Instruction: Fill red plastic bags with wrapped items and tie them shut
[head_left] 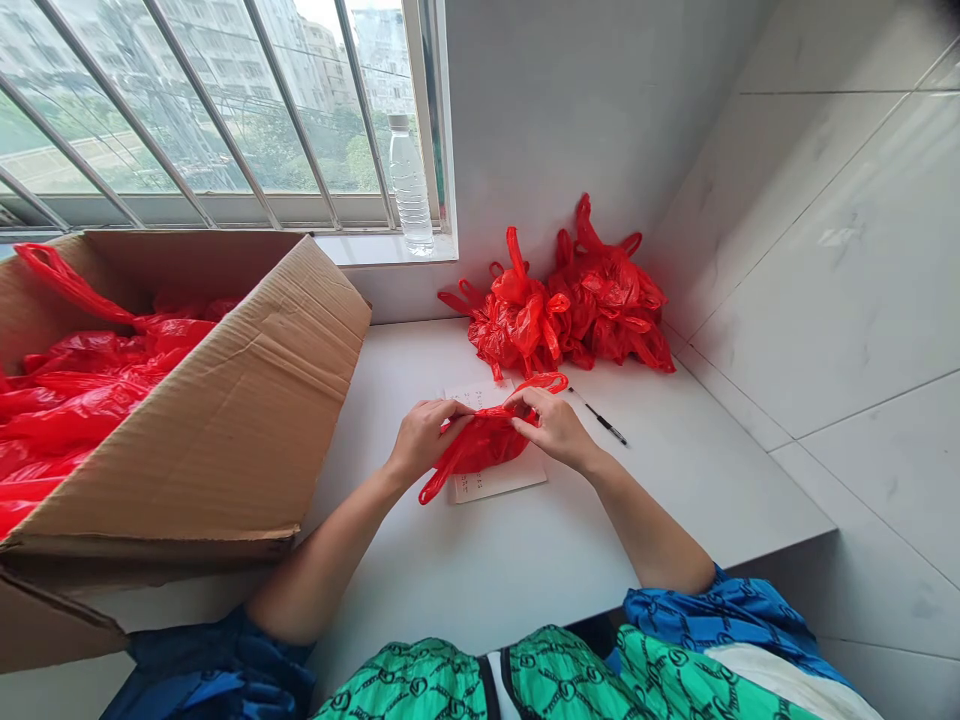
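Note:
A red plastic bag [487, 446] is held up over the white table between both hands, its loop handles sticking out at the lower left and upper right. My left hand [424, 437] pinches its left edge between thumb and fingers. At the right, my right hand [553, 424] grips the bag's upper edge in the same way. Beneath the bag lies a notepad [510, 486] with handwriting, mostly covered. Whether the bag contains anything cannot be seen.
An open cardboard box [225, 440] of red bags [97, 390] stands at the left. Knotted red bags [577, 300] are heaped against the back wall. A pen [600, 417] lies right of the notepad. A water bottle [410, 190] stands on the windowsill.

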